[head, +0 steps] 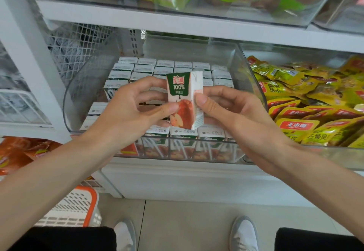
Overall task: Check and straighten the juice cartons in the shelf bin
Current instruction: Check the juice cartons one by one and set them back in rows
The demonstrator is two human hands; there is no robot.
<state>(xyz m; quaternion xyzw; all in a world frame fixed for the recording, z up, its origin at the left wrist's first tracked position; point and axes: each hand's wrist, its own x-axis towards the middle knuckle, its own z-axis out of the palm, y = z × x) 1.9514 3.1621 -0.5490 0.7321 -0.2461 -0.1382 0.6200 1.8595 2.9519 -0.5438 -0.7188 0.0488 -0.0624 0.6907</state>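
Observation:
One small apple juice carton [182, 93], white with a green top and an apple picture, is held upright above the clear shelf bin [246, 69]. My left hand [128, 111] pinches its left side with thumb and fingers. On the carton's right edge my right hand [232, 109] pinches with the thumb in front. Below, several rows of the same cartons [157, 67] stand upright in the bin, their white tops showing. My hands hide the middle rows.
A second clear bin [334, 156] of yellow snack packets [307, 101] sits to the right. Orange packets [21, 152] lie on the lower left. The shelf above holds clear bins with bagged goods. A white and orange basket [78, 207] stands on the floor by my feet.

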